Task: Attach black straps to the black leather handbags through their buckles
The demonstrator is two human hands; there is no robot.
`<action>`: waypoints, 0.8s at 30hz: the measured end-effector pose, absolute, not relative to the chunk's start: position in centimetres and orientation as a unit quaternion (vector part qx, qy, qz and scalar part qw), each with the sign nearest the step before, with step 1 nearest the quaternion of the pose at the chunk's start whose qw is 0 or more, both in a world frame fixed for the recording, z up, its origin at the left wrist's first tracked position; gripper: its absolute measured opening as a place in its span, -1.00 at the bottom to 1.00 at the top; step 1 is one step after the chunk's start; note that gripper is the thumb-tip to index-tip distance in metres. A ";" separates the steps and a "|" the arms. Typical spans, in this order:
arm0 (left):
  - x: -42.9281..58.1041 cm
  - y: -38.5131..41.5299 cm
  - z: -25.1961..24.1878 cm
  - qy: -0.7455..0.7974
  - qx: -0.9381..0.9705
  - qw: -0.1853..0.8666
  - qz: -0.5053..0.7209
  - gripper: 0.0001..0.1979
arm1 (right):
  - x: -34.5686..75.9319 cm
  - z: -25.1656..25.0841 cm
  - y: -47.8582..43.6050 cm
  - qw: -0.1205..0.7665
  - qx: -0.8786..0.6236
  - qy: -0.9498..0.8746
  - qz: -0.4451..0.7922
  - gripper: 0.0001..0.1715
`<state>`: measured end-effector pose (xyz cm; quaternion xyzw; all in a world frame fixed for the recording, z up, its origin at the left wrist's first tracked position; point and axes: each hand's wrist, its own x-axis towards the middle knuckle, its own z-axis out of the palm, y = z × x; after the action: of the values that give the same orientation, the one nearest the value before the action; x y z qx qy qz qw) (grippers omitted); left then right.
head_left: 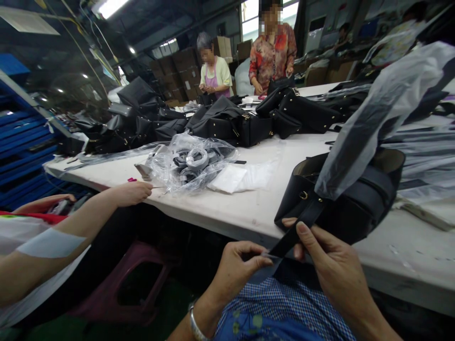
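A black handbag [369,199] with brass-coloured fittings rests at the table's front edge. One of its straps [286,242] runs down toward my lap, and my right hand [332,255] is closed on it, thumb on top. Close by, my left hand [243,263] pinches a thin piece of clear plastic film [265,272] at the strap's lower end. A long translucent plastic sleeve [369,128] covers another length of strap rising from the bag to the upper right. The underside of the strap end is hidden.
The white table [227,210] holds a clear plastic bag of rolled straps [195,161], white sheets [234,177] and a heap of black handbags [227,121]. A co-worker's arm [117,199] reaches in from the left, above a pink stool [131,284]. Other people stand across the table.
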<state>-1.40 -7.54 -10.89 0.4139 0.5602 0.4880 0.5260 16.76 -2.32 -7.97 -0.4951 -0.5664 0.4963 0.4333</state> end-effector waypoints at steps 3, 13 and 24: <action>-0.8 -7.2 -10.9 0.548 0.414 0.525 0.502 -0.82 | 16.7 -8.0 -2.3 0.430 -0.485 -0.574 0.500 -0.49; 2.2 -4.0 -8.8 0.482 0.390 0.559 0.551 -0.66 | 18.4 -8.0 -1.7 0.397 -0.499 -0.653 0.409 -0.45; 3.2 -1.4 -7.3 0.467 0.430 0.545 0.548 -0.69 | 19.0 -7.7 -1.7 0.397 -0.569 -0.647 0.316 -0.51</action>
<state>3.17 -1.37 -7.28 0.4298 0.4671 0.5479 0.5449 19.03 -1.67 -7.68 -0.5694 -0.6469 0.3159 0.3970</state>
